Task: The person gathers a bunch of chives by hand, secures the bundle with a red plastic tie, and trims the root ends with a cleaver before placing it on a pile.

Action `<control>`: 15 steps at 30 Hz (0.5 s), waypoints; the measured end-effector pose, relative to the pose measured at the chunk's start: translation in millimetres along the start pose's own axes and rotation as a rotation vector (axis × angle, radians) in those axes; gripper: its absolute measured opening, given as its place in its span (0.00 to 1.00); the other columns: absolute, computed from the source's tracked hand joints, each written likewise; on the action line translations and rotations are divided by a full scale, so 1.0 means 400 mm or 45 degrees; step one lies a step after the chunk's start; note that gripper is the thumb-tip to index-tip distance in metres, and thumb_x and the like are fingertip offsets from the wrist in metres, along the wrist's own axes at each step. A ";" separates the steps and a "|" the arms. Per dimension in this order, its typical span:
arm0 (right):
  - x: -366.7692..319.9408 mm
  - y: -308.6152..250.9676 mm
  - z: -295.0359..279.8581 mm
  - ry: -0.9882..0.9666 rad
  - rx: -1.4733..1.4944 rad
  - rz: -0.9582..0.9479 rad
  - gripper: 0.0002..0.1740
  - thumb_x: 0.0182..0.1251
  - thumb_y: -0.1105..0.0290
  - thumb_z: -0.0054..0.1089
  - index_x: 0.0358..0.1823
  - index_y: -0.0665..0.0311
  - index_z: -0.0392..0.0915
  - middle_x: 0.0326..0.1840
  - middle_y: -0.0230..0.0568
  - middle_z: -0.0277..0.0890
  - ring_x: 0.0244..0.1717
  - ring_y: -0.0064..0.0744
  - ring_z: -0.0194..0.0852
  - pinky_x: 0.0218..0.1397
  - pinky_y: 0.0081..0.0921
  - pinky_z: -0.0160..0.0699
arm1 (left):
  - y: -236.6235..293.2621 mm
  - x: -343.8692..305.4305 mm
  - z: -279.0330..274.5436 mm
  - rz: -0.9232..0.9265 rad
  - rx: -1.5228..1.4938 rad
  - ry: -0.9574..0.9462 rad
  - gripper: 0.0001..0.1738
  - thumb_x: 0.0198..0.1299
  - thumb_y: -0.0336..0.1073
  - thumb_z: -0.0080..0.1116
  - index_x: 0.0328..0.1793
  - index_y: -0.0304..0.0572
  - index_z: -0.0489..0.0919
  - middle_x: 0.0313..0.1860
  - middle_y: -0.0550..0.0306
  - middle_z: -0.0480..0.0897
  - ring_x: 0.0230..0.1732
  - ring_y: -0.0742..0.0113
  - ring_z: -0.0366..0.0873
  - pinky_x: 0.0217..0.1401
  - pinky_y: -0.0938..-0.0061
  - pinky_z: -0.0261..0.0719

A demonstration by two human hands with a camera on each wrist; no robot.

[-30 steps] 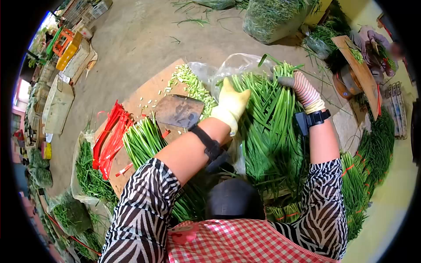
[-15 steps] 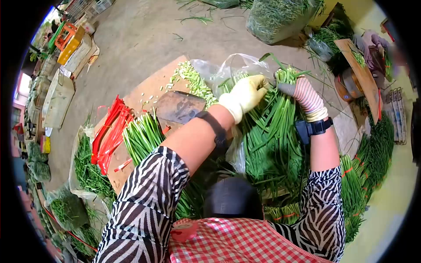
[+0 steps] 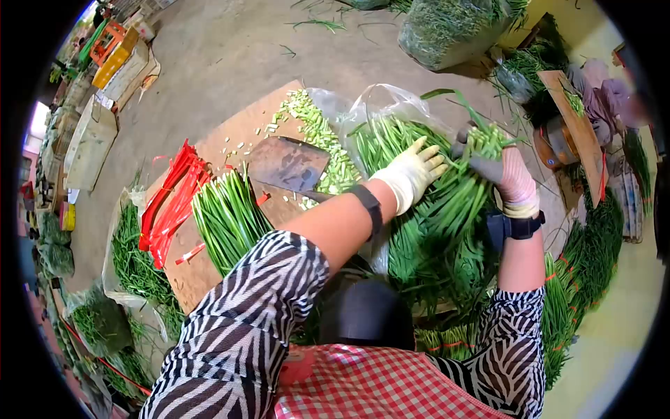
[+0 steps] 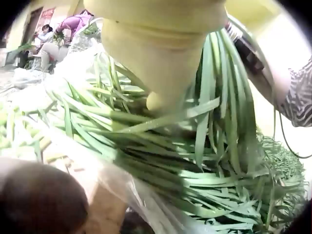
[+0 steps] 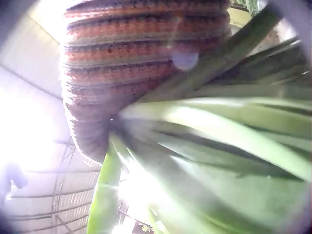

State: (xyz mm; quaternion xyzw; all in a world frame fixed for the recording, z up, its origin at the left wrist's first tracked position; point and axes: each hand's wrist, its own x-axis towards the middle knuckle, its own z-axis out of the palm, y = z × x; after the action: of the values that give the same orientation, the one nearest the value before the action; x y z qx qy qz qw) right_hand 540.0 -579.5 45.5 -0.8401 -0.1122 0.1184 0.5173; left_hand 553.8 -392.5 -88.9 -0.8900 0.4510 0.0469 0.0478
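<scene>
In the head view my right hand (image 3: 515, 176), in a striped glove with grey fingers, grips a bunch of garlic chives (image 3: 471, 192) near its pale cut ends. The leaves hang down toward the pile. Beside it, my left hand (image 3: 413, 173), in a pale yellow glove, lies with fingers extended and spread over the chive pile (image 3: 391, 140), fingertips at the edge of the gripped bunch. Flat green leaves (image 4: 141, 141) run under the left glove in its wrist view. Leaves (image 5: 219, 141) fan out from the right hand's striped glove (image 5: 136, 63) in the right wrist view.
A wooden board (image 3: 234, 133) carries a broad blade (image 3: 287, 164), chopped stalk ends (image 3: 314, 133), red ties (image 3: 171, 202) and a chive bundle (image 3: 230, 216). Clear plastic (image 3: 387, 101) lies behind the pile. Tied bundles (image 3: 558, 314) stand at right; another person (image 3: 600, 94) sits beyond.
My right hand has drawn the gripped chives up and rightward, away from the pile. My left hand has moved right across the pile, its fingers going from curled to spread.
</scene>
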 end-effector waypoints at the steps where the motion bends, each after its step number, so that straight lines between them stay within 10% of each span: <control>1: -0.021 -0.010 -0.004 -0.002 -0.021 -0.001 0.26 0.62 0.73 0.69 0.62 0.68 0.76 0.49 0.33 0.83 0.49 0.27 0.82 0.55 0.26 0.81 | 0.002 0.003 0.014 -0.037 -0.045 -0.087 0.36 0.66 0.44 0.56 0.82 0.53 0.72 0.88 0.58 0.61 0.90 0.54 0.48 0.91 0.44 0.35; 5: -0.167 -0.088 -0.076 0.080 0.712 -0.203 0.27 0.53 0.70 0.69 0.56 0.63 0.71 0.43 0.30 0.71 0.50 0.30 0.72 0.56 0.31 0.77 | 0.011 0.002 0.024 -0.112 -0.099 -0.454 0.44 0.69 0.46 0.57 0.90 0.56 0.56 0.91 0.59 0.54 0.91 0.56 0.46 0.91 0.47 0.36; 7: -0.226 -0.137 -0.150 0.193 0.507 -0.396 0.27 0.62 0.63 0.65 0.60 0.63 0.68 0.46 0.31 0.71 0.50 0.33 0.72 0.59 0.33 0.75 | 0.011 -0.004 0.073 -0.197 -0.140 -0.503 0.46 0.70 0.47 0.58 0.91 0.56 0.53 0.91 0.58 0.53 0.91 0.55 0.45 0.91 0.48 0.37; 10: -0.272 -0.251 -0.215 -0.287 0.598 -1.012 0.21 0.76 0.59 0.56 0.63 0.64 0.70 0.50 0.33 0.75 0.52 0.34 0.73 0.61 0.32 0.74 | 0.020 -0.012 0.062 -0.246 -0.168 -0.488 0.48 0.69 0.44 0.59 0.91 0.54 0.51 0.92 0.56 0.51 0.91 0.53 0.44 0.91 0.48 0.37; 15: -0.357 -0.404 -0.174 -0.170 0.148 -0.940 0.22 0.77 0.58 0.56 0.63 0.64 0.71 0.50 0.34 0.76 0.52 0.33 0.74 0.61 0.32 0.74 | 0.020 -0.106 -0.074 -0.122 -0.397 -0.146 0.48 0.61 0.28 0.60 0.89 0.50 0.57 0.89 0.47 0.58 0.90 0.50 0.50 0.90 0.53 0.49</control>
State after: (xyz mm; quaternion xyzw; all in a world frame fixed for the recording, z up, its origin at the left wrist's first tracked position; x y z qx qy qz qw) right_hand 416.1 -611.7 232.3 -0.7026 -0.4340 -0.0154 0.5636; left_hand 523.5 -367.1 -54.4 -0.9029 0.3920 0.1646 -0.0630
